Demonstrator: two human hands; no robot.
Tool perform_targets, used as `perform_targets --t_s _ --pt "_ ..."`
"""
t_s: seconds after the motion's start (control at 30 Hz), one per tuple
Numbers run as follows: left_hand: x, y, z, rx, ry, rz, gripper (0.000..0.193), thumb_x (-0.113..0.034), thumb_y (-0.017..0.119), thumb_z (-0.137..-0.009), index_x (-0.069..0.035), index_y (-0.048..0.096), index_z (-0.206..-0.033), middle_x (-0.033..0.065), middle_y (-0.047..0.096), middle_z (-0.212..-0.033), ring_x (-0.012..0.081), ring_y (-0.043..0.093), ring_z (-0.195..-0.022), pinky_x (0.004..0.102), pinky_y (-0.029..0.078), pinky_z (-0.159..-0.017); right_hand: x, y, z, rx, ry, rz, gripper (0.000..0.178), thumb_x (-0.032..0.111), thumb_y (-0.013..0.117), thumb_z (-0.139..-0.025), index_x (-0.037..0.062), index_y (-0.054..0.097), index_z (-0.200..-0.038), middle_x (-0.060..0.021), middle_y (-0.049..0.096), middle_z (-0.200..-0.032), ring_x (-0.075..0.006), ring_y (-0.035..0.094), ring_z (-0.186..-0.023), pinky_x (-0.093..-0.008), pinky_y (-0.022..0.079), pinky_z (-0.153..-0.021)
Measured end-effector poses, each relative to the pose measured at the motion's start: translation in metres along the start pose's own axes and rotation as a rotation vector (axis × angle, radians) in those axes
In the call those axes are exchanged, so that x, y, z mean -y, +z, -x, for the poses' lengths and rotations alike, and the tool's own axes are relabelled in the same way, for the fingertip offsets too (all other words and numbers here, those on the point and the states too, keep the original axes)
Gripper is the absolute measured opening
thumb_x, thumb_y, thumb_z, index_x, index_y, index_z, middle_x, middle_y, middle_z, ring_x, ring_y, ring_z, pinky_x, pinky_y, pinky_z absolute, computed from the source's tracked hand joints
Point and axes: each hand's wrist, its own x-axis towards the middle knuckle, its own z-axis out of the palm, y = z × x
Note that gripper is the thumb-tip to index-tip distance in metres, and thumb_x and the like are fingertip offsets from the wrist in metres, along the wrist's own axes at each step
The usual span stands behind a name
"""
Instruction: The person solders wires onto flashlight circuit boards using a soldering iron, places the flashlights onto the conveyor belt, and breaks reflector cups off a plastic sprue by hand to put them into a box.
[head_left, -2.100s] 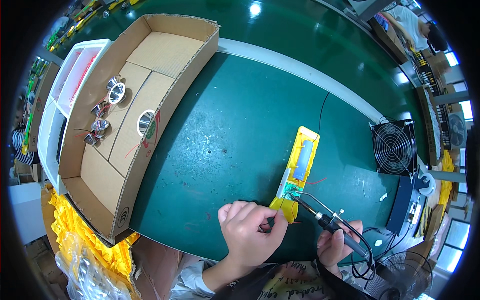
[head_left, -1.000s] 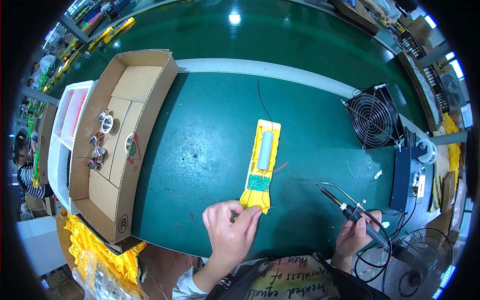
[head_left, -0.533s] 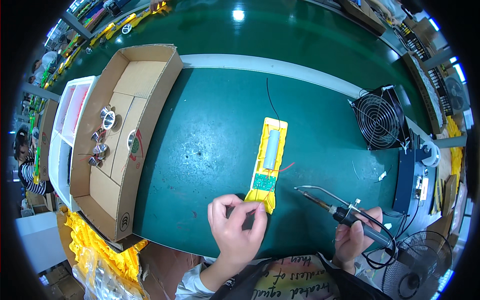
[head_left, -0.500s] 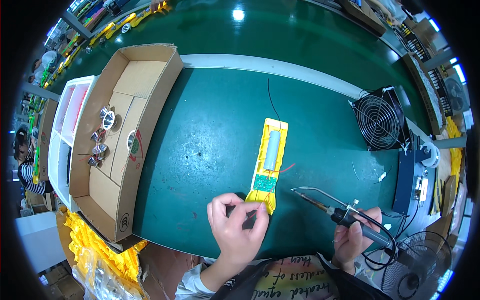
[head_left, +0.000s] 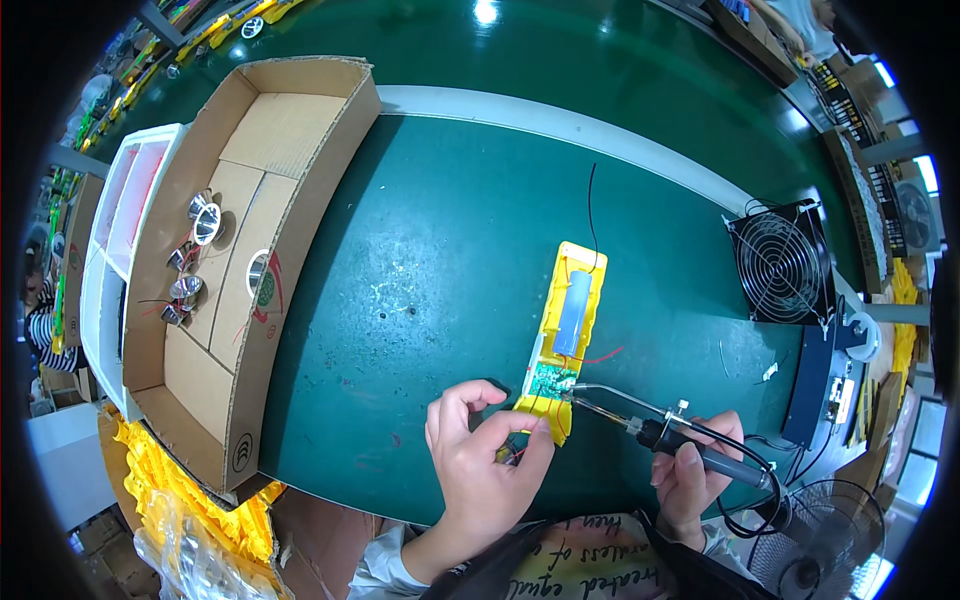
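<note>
A yellow plastic casing (head_left: 551, 343) lies lengthwise on the green bench, holding a blue-grey cylindrical battery (head_left: 574, 313) and a green circuit board (head_left: 550, 381). My left hand (head_left: 487, 455) is at its near end, thumb and forefinger pinched together over the edge on what looks like a thin wire. A small roundish part with a red wire shows partly behind those fingers. In my right hand (head_left: 697, 470) is a soldering iron (head_left: 655, 436) with a thin metal tube along it. Its tip and the tube's end meet the board's right edge. A red wire (head_left: 600, 357) sticks out beside the battery.
An open cardboard box (head_left: 305, 250) with several shiny reflector cups (head_left: 207, 224) stands at left, beside a white foam tray (head_left: 105, 290). A black fan (head_left: 780, 262) and a dark blue box (head_left: 812, 385) stand at right. Yellow parts (head_left: 190, 495) fill a container at lower left.
The soldering iron has moved left, its tip going from beside the casing to the circuit board. My left hand stays pinched at the casing's near end. The whole view has shifted slightly.
</note>
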Motion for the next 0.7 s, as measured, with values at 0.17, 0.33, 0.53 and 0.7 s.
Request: perform_targets --t_s 0.17,0.33,0.53,0.7 --pt "0.0012 0.0027 -0.0005 0.043 -0.026 0.001 0.011 -0.008 0.069 -0.059 -0.010 0.061 -0.066 0.0051 0.047 -0.090 0.0216 0.043 -0.083 0.0328 0.032 -0.074 -0.0023 -0.0058 -0.0001 0.022 0.017 -0.023 0.025 0.017 0.057 -0.079 0.0014 0.037 -0.082 -0.0063 0.047 -0.056 -0.0071 0.043 -0.037 -0.0161 0.034 -0.035" --pt "-0.0013 0.0010 -0.0030 0.048 -0.042 -0.004 0.010 -0.004 0.068 -0.059 -0.008 0.062 -0.066 0.0041 0.044 -0.085 0.0190 0.040 -0.078 0.0297 0.033 -0.070 -0.0037 -0.0039 0.0002 0.024 0.055 -0.047 0.023 0.014 0.057 -0.078 0.0019 0.038 -0.083 -0.0070 0.048 -0.057 -0.0078 0.045 -0.039 -0.0167 0.036 -0.037" --pt "-0.0014 0.0013 -0.0030 0.049 -0.053 0.001 0.009 -0.006 0.068 -0.059 -0.008 0.061 -0.065 0.0037 0.044 -0.084 0.0186 0.040 -0.078 0.0300 0.032 -0.071 -0.0025 -0.0026 0.0007 0.012 0.076 -0.043 0.023 0.014 0.057 -0.078 0.0019 0.038 -0.083 -0.0065 0.047 -0.057 -0.0080 0.045 -0.039 -0.0169 0.036 -0.037" --pt "-0.0025 0.0009 -0.0034 0.059 -0.053 0.007 0.009 -0.007 0.068 -0.059 -0.008 0.061 -0.066 0.0038 0.044 -0.084 0.0185 0.041 -0.078 0.0301 0.031 -0.073 -0.0024 -0.0016 -0.0003 -0.002 0.049 -0.050 0.023 0.014 0.057 -0.078 0.0016 0.038 -0.083 -0.0067 0.047 -0.057 -0.0079 0.044 -0.037 -0.0169 0.034 -0.034"
